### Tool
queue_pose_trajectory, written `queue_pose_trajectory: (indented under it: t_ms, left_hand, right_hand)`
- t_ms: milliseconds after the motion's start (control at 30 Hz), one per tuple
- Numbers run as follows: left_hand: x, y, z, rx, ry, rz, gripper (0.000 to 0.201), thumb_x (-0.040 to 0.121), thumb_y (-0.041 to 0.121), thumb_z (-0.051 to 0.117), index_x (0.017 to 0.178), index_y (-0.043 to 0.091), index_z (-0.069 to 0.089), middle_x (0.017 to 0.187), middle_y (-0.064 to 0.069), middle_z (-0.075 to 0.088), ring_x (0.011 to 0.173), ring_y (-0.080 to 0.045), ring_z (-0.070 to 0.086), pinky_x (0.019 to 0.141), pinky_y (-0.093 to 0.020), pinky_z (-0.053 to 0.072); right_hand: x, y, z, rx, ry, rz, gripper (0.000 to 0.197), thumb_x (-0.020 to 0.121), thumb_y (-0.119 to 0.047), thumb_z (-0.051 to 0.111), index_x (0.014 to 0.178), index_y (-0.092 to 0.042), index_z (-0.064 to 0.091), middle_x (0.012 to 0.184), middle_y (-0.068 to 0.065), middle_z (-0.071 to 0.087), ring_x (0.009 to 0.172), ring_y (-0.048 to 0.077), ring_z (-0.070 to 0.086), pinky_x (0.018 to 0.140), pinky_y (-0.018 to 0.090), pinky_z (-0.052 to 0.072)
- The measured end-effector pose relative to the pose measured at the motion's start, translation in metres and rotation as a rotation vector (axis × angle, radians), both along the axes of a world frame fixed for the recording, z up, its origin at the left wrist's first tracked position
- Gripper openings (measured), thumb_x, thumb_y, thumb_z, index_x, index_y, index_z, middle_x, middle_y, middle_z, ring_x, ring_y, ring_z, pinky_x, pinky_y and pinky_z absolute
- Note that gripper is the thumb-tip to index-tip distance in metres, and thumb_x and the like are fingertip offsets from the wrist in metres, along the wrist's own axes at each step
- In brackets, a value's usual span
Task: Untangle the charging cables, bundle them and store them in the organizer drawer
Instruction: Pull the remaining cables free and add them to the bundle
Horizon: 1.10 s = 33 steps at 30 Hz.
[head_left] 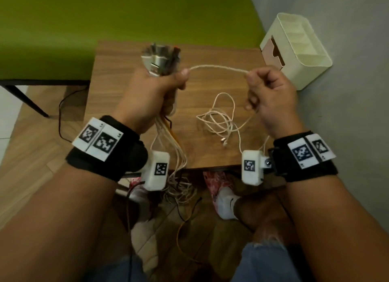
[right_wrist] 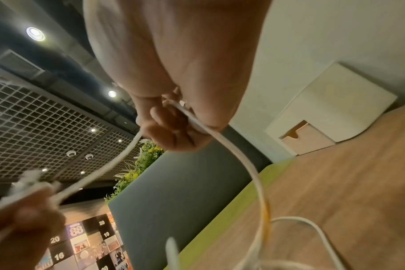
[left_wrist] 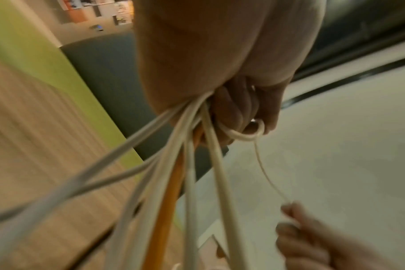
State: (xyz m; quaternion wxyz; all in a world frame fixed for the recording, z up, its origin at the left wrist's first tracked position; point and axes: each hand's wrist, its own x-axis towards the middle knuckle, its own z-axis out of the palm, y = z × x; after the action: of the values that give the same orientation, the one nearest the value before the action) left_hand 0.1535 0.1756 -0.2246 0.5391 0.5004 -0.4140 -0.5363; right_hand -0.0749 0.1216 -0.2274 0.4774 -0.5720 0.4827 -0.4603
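Observation:
My left hand (head_left: pixel 160 85) grips a bundle of charging cables (head_left: pixel 161 59) upright, plug ends fanned out above the fist. Their white and orange tails (left_wrist: pixel 173 182) hang below the hand, past the table's front edge. One white cable (head_left: pixel 219 68) stretches from my left thumb across to my right hand (head_left: pixel 265 88), which pinches it in a fist. The rest of that cable lies in a loose tangle (head_left: pixel 219 121) on the wooden table (head_left: pixel 117 75). The white organizer (head_left: pixel 299 48) stands at the table's far right corner, its drawer front (right_wrist: pixel 305 140) facing me.
A green surface (head_left: pixel 105 29) lies beyond the table on the left. A grey wall (head_left: pixel 347 92) runs along the right. More cable ends pile on the floor (head_left: pixel 181 193) by the person's feet, under the table's front edge.

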Motion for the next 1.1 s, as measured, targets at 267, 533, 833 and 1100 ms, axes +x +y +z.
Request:
queue_pose_trajectory:
  t_ms: [267, 533, 833, 1100]
  left_hand:
    - [-0.016, -0.014, -0.034, 0.020, -0.497, 0.239, 0.009, 0.083, 0.028, 0.075, 0.086, 0.030, 0.067, 0.079, 0.017, 0.066, 0.070, 0.009, 0.060, 0.064, -0.010, 0.045]
    - [-0.031, -0.026, -0.028, -0.209, -0.826, 0.055, 0.026, 0.083, 0.036, 0.073, 0.106, 0.024, 0.070, 0.093, 0.017, 0.067, 0.081, 0.003, 0.061, 0.070, -0.013, 0.046]
    - [-0.019, -0.028, -0.033, -0.166, -0.412, -0.233, 0.017, 0.084, 0.015, 0.069, 0.076, 0.003, 0.061, 0.055, 0.018, 0.056, 0.047, 0.004, 0.046, 0.048, -0.012, 0.035]
    - [-0.012, -0.028, -0.034, -0.161, -0.137, -0.138, 0.005, 0.089, 0.011, 0.063, 0.090, 0.016, 0.062, 0.055, 0.015, 0.052, 0.044, -0.003, 0.036, 0.042, -0.021, 0.025]
  right_hand:
    - [0.013, -0.021, -0.023, -0.304, 0.536, 0.171, 0.007, 0.089, -0.021, 0.069, 0.090, -0.016, 0.074, 0.081, -0.005, 0.062, 0.073, -0.001, 0.055, 0.066, 0.015, 0.043]
    - [0.019, -0.023, -0.026, -0.486, 0.730, 0.397, 0.016, 0.089, -0.024, 0.067, 0.089, -0.010, 0.075, 0.082, -0.001, 0.061, 0.074, 0.013, 0.056, 0.064, 0.032, 0.046]
    - [0.029, -0.026, -0.011, -0.492, 0.398, 0.268, 0.008, 0.091, -0.020, 0.067, 0.090, -0.013, 0.069, 0.081, -0.016, 0.055, 0.074, -0.001, 0.053, 0.068, 0.016, 0.040]
    - [0.048, -0.014, -0.017, -0.122, 0.061, 0.422, 0.020, 0.099, -0.013, 0.052, 0.108, -0.018, 0.069, 0.093, -0.002, 0.072, 0.078, 0.017, 0.070, 0.064, 0.024, 0.046]
